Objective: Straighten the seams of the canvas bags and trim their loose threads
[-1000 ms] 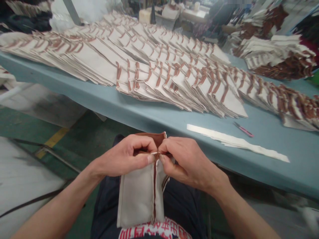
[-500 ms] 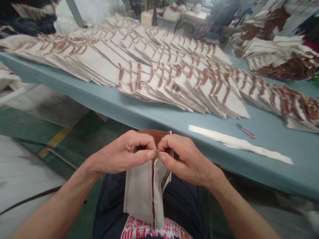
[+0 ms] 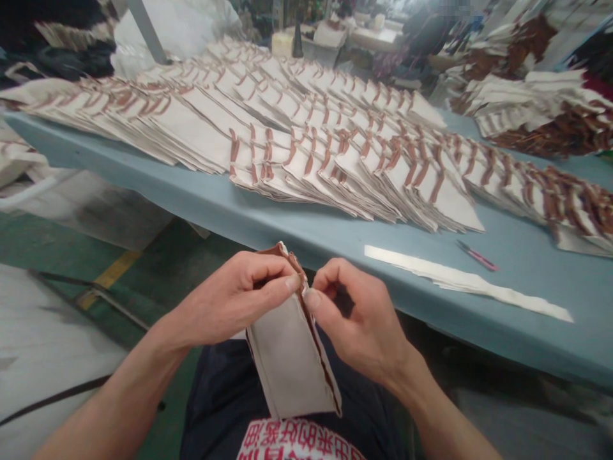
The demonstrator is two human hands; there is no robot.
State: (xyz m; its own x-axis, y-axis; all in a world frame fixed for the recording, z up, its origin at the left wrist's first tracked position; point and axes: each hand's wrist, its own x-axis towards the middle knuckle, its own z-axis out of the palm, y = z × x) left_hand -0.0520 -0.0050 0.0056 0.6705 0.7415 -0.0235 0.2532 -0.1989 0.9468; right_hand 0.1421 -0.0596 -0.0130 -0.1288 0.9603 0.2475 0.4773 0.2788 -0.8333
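Observation:
Over my lap hangs an off-white sewn cloth piece [image 3: 293, 358] with brown lining and a brown-edged seam down its right side. My left hand [image 3: 244, 291] pinches its upper edge between thumb and fingers. At the top of the seam, the thumb and curled forefinger of my right hand [image 3: 357, 313] close on the edge, very near the left thumb. The fingertips partly cover the spot they grip.
On the blue-covered table [image 3: 201, 207] lie overlapping rows of similar cloth pieces [image 3: 306, 172]. White strips [image 3: 460, 278] and pink-handled snips [image 3: 479, 257] lie near its front edge. A brown-and-white cloth pile [image 3: 541, 118] is at the back right.
The cloth piece has turned, so its seam now slants down to the right and its broad face shows. My right hand has shifted slightly right, along the seam edge.

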